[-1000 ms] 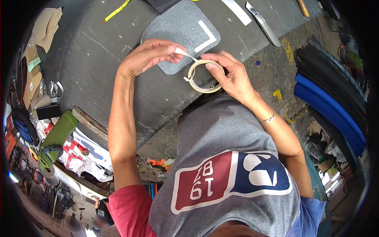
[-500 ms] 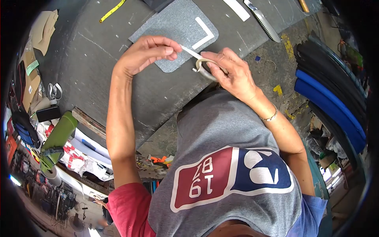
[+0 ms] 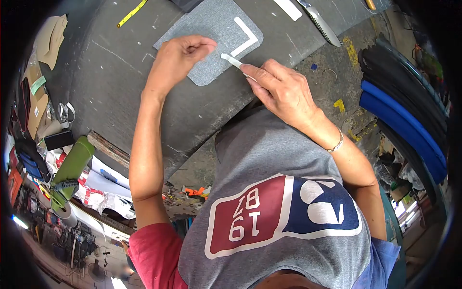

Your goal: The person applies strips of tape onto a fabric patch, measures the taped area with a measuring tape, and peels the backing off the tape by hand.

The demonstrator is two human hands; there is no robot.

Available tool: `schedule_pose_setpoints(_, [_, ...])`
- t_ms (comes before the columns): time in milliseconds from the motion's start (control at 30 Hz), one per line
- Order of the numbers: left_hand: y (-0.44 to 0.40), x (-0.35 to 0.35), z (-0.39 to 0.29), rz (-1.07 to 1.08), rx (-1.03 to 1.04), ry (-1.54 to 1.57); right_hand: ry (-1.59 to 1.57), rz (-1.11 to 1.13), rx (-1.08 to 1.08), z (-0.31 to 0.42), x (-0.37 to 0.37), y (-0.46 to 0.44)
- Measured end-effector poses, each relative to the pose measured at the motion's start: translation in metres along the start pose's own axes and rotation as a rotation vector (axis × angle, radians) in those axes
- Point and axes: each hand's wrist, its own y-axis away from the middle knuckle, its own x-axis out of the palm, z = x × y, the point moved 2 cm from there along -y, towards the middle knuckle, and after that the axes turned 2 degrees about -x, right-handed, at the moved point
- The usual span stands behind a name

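My left hand [image 3: 177, 62] is over the edge of a grey fabric panel [image 3: 204, 67], with its fingertips pressed together; anything between them is too small to make out. My right hand [image 3: 286, 91] is closed round the roll of tape, which is almost wholly hidden by the fingers. From that grip a short pale strip of tape [image 3: 232, 60] sticks out towards the left hand, its tip free and apart from the left fingers. A white L-shaped strip [image 3: 252, 37] lies on the panel, near its right corner.
On the dark table [image 3: 115, 77] are a yellow measuring tape [image 3: 131, 13], a white strip [image 3: 288, 8] and a serrated blade [image 3: 321, 25]. Black and blue rolls [image 3: 404, 125] stand right. A green roll [image 3: 76, 164] is at left.
The strip of tape has come away from my left fingers. My right hand has turned, so the ring of tape no longer shows. The left hand has shifted slightly up.
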Motion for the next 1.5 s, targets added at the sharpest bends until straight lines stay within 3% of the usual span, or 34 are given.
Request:
schedule_pose_setpoints(100, [0.021, 0.011, -0.001, -0.107, -0.222, 0.184, -0.022, -0.036, -0.024, -0.003, -0.003, 0.001])
schedule_pose_setpoints(200, [0.039, 0.044, 0.008, 0.055, -0.409, 0.574, -0.048, -0.090, -0.071, -0.004, -0.007, 0.002])
schedule_pose_setpoints(333, [0.051, 0.059, -0.005, 0.163, -0.444, 0.970, -0.060, -0.125, -0.112, -0.002, -0.009, 0.007])
schedule_pose_setpoints(467, [0.052, 0.064, -0.004, 0.078, -0.414, 1.255, -0.029, -0.098, -0.116, -0.004, -0.008, 0.009])
schedule_pose_setpoints(567, [0.057, 0.070, -0.012, 0.139, -0.567, 1.214, -0.033, -0.103, -0.143, -0.001, -0.011, 0.011])
schedule_pose_setpoints(700, [0.057, 0.085, -0.009, -0.064, -0.405, 1.211, -0.035, -0.099, -0.137, -0.001, -0.010, 0.014])
schedule_pose_setpoints(900, [0.048, 0.085, -0.005, -0.118, -0.359, 1.057, -0.020, -0.075, -0.129, 0.000, -0.010, 0.015])
schedule_pose_setpoints(1100, [0.043, 0.064, -0.011, -0.154, -0.151, 0.829, -0.001, 0.055, 0.042, 0.007, -0.014, 0.016])
schedule_pose_setpoints(1200, [0.035, 0.046, -0.018, -0.259, -0.053, 0.567, 0.002, 0.097, 0.100, 0.011, -0.007, 0.014])
schedule_pose_setpoints(1433, [0.022, 0.048, -0.004, -0.261, -0.076, 0.631, 0.080, 0.126, 0.095, 0.009, 0.006, 0.004])
schedule_pose_setpoints(1500, [0.022, 0.051, -0.003, -0.306, -0.064, 0.480, 0.109, 0.143, 0.103, 0.010, 0.007, 0.002])
